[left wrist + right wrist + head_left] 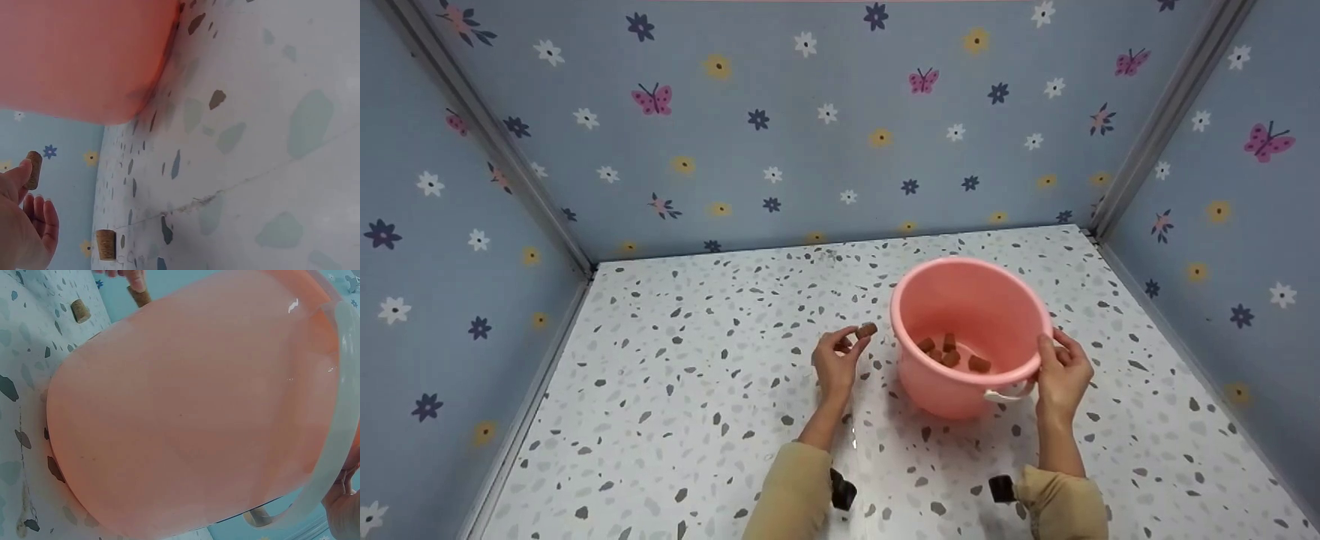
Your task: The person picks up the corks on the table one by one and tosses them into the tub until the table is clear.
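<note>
My left hand pinches a cork between thumb and fingertips, just left of the pink bucket. The left wrist view shows this held cork raised above the tabletop, other fingers loosely bent. A second cork stands on the table below that hand. Several corks lie on the bucket's bottom. At the bucket's right side my right hand grips the rim, thumb over the inside edge. The bucket's white handle hangs down at the near right, beside that hand.
The speckled white table lies under everything. Blue panels with flowers and butterflies close it off at the back, left and right. Black wrist devices sit at both sleeves.
</note>
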`<state>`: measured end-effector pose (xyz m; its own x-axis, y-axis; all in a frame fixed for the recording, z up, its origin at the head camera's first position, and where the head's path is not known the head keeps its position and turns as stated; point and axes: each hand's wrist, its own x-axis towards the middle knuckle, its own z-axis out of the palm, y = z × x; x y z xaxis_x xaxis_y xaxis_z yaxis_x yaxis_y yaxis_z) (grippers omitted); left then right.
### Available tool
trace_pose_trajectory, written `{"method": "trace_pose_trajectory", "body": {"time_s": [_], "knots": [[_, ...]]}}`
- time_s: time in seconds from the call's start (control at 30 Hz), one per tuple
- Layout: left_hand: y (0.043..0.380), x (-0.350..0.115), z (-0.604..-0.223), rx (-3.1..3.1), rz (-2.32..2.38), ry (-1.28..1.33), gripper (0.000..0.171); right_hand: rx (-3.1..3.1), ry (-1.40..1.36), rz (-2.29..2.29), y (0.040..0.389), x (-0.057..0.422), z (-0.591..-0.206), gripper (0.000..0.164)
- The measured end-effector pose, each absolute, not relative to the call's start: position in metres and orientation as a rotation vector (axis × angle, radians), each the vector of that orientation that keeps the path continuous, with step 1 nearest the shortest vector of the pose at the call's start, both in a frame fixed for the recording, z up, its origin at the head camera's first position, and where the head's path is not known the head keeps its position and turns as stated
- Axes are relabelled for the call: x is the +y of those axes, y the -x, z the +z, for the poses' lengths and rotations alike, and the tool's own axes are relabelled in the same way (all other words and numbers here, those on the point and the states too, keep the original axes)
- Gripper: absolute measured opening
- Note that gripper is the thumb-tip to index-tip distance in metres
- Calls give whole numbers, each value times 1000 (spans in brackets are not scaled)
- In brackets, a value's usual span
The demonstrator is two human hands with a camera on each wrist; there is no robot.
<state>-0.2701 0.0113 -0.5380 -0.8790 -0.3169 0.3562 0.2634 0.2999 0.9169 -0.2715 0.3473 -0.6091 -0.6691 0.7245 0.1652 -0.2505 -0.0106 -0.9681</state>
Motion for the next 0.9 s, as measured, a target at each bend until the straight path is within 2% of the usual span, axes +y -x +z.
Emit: {"method": "trace_pose_trajectory", "body": {"time_s": [0.9], "knots": [[246, 17, -478, -1866, -1716, 106, 21, -1596, 534, 1770, 271, 347, -609, 45]]}}
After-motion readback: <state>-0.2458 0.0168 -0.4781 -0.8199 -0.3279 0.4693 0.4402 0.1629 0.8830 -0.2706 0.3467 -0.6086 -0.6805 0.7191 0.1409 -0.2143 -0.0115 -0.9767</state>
